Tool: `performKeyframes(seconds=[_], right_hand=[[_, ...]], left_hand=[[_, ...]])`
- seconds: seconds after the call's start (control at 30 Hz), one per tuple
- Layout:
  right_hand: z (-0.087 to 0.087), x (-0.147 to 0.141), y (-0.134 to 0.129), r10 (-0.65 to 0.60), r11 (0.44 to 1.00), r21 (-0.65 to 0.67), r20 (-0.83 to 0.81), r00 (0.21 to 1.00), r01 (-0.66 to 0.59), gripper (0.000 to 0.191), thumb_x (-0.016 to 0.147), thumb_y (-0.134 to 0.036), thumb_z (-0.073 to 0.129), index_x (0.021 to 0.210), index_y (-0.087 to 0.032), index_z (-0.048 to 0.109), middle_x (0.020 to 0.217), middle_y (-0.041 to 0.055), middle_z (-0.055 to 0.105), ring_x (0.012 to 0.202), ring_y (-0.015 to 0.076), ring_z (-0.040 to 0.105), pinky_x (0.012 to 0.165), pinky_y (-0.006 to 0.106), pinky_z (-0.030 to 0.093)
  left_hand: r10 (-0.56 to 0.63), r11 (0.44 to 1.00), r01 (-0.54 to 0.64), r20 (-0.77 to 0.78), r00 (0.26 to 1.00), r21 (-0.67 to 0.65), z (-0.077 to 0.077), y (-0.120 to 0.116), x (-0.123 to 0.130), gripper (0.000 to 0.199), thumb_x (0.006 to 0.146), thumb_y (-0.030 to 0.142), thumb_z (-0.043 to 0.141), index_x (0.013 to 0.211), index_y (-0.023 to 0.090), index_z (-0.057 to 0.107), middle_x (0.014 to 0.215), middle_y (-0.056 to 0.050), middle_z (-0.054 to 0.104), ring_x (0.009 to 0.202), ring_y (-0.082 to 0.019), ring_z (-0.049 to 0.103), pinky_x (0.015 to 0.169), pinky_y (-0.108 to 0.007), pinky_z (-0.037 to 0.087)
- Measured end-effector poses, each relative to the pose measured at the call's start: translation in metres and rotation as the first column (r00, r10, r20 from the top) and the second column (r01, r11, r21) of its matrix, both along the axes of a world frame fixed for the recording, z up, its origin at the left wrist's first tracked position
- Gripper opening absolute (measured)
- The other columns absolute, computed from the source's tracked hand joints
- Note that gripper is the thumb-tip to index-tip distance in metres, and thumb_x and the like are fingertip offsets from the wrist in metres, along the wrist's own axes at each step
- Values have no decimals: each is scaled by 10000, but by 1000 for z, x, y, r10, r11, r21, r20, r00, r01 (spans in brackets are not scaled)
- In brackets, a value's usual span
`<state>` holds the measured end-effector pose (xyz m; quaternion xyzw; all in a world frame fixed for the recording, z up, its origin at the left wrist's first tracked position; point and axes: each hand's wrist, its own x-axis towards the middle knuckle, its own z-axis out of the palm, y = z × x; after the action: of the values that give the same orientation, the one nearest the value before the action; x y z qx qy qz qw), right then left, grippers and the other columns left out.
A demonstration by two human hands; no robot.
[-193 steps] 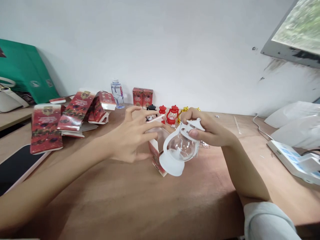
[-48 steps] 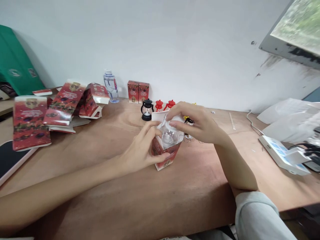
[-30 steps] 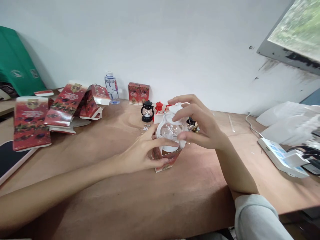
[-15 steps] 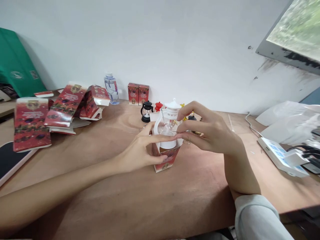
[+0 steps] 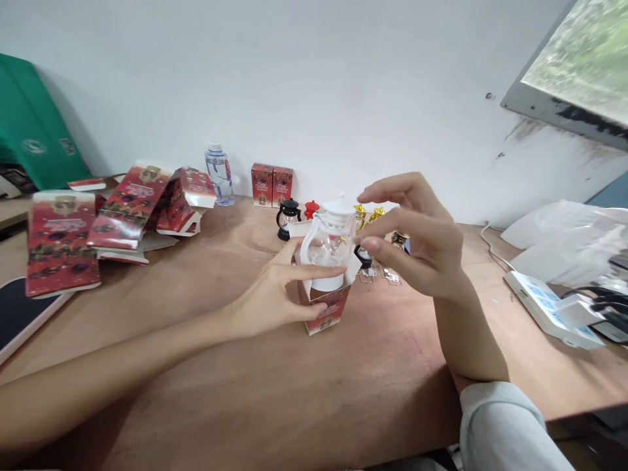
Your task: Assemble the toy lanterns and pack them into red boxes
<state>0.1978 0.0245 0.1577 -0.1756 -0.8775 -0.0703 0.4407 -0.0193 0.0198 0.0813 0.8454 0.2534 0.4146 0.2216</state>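
Note:
A white lantern [image 5: 336, 226] with clear sides stands upright, its base partly down inside the open top of a red printed box [image 5: 330, 309]. My left hand [image 5: 282, 288] grips the box near its top, the thumb on the front and a finger across the lantern's lower part. Just to the right of the lantern, my right hand [image 5: 417, 239] is raised with fingers apart and nothing in it. Behind stand a black lantern [image 5: 288, 219], a red lantern [image 5: 311, 209] and gold-topped lanterns [image 5: 377, 214], partly hidden.
Flattened red cartons [image 5: 130, 206] lie piled on the left. A water bottle [image 5: 219, 175] and two closed red boxes [image 5: 272, 185] stand by the wall. At right are a power strip [image 5: 552, 307] with cables and white plastic bags [image 5: 564, 239]. A green bag [image 5: 46, 131] is far left.
My right hand has let go of the lantern and moved up and right, its fingers spreading. The left hand keeps its hold on the box, and the lantern sits slightly lower.

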Motion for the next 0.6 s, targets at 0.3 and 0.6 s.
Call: performKeyframes(seconds=[0.3,0.6], right_hand=[[-4,0,5,-120,991,-37,122,985,125,257,800,-355,731,973,-235,583,1320,122,463,1268,323,442,1003,541,450],[-8,6,14,5,918,-389,204,979,76,826,839,-391,697,1486,-270,199,1324,119,504,1181,276,558,964,462,524]], left_hand=[[-13,1000,12,26,1000,8,-9,6,-1,435,739,171,736,1160,278,699,1349,-87,492,1284,-295,492,1126,-543,395],[-11,1000,10,18,1000,20,-4,3,0,384,767,220,724,1145,285,706,1328,-85,520,1262,-292,514,1095,-526,438]])
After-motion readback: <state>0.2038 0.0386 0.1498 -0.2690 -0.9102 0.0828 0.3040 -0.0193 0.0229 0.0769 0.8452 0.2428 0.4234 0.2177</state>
